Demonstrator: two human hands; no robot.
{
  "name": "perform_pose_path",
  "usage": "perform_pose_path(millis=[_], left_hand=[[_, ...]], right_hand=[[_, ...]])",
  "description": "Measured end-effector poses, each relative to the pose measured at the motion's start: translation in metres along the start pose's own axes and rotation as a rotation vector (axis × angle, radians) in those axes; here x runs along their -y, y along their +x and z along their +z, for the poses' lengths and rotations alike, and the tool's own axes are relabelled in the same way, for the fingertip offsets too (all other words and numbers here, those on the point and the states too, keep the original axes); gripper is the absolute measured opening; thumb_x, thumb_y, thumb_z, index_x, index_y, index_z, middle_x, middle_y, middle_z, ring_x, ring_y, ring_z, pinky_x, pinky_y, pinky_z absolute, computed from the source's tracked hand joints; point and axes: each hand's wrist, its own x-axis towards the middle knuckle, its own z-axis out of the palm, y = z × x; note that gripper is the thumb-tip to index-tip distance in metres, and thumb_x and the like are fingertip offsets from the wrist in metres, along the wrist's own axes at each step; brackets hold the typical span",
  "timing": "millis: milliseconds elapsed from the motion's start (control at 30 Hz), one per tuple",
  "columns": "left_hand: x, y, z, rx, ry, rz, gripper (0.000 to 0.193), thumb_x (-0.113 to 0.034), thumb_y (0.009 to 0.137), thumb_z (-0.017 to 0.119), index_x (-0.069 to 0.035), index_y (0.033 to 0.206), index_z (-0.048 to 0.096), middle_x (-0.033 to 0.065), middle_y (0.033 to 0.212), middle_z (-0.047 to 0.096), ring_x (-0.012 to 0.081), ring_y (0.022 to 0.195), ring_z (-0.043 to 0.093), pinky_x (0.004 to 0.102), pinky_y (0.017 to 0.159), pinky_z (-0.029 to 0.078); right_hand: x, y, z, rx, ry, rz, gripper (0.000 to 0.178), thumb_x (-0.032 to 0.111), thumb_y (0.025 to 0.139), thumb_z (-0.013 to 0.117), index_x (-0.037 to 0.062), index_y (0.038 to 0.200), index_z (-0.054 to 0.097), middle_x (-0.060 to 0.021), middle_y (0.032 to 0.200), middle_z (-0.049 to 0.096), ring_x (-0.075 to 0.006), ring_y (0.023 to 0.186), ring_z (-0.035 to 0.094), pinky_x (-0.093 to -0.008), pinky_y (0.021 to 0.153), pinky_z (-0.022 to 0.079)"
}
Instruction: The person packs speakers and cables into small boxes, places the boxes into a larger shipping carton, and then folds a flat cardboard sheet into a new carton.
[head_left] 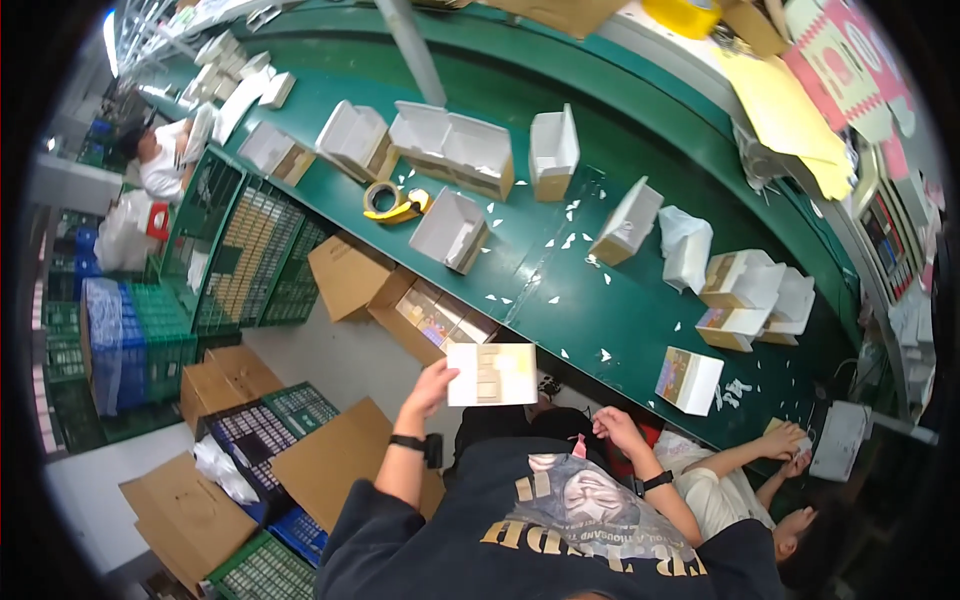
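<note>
My left hand grips the left edge of a small white and cream box, held in front of my body with a flat face up. My right hand is apart from the box, near my body by the table's front edge. Its fingers are curled, and whether anything is inside them is hidden. An open carton with small printed boxes inside stands below the table edge, just beyond the held box. On the green table, a closed printed white box lies to the right of my right hand.
Several open grey-white boxes stand along the table among white paper scraps. A tape roll lies beside a yellow tape cutter. At right, a co-worker's hands work close by. Cardboard and green crates stand at left.
</note>
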Motion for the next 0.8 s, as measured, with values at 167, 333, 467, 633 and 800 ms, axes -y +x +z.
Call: perform_pose_path(millis=[167,333,467,633,800], left_hand=[[0.084,0.017,-0.138,-0.439,-0.356,0.138,0.042,-0.016,0.096,0.059,0.006,0.130,0.049,0.0125,0.120,0.063,0.0220,0.108,0.062,0.0345,0.093,0.050],[0.138,0.184,-0.196,-0.705,-0.004,0.192,0.044,-0.027,0.092,0.067,0.002,0.123,0.058,0.0104,0.113,0.066,0.0233,0.101,0.063,0.0351,0.086,0.050],[0.191,0.330,-0.201,-0.716,-0.069,0.188,0.039,-0.026,0.094,0.065,0.001,0.122,0.060,0.0124,0.113,0.065,0.0228,0.101,0.061,0.0357,0.089,0.048],[0.226,0.382,-0.252,-0.841,0.096,0.224,0.045,-0.035,0.096,0.058,0.001,0.123,0.057,0.0131,0.119,0.062,0.0241,0.112,0.056,0.0328,0.093,0.045],[0.226,0.443,-0.159,-0.562,-0.641,-0.088,0.040,-0.037,0.100,0.045,-0.003,0.117,0.059,0.0069,0.110,0.060,0.0194,0.100,0.052,0.0338,0.086,0.044]], right_hand=[[-0.030,0.007,0.011,0.078,-0.138,0.126,0.020,0.021,0.102,0.050,0.0049,0.098,0.062,-0.0034,0.079,0.064,-0.0117,0.070,0.062,-0.0254,0.065,0.052],[-0.086,0.017,0.016,-0.043,-0.132,0.259,0.019,0.019,0.101,0.050,0.0040,0.101,0.062,-0.0044,0.077,0.065,-0.0124,0.067,0.061,-0.0258,0.062,0.051],[-0.126,-0.015,0.010,-0.148,-0.192,0.447,0.017,0.016,0.100,0.052,0.0030,0.103,0.063,-0.0051,0.077,0.065,-0.0121,0.068,0.061,-0.0251,0.062,0.050],[-0.140,-0.023,0.044,-0.267,-0.150,0.600,0.017,0.016,0.098,0.053,0.0029,0.104,0.063,-0.0056,0.081,0.066,-0.0148,0.071,0.063,-0.0287,0.066,0.052],[-0.153,-0.065,0.043,-0.298,-0.068,0.616,0.020,0.016,0.099,0.050,0.0020,0.106,0.063,-0.0064,0.083,0.067,-0.0162,0.072,0.063,-0.0306,0.070,0.052]])
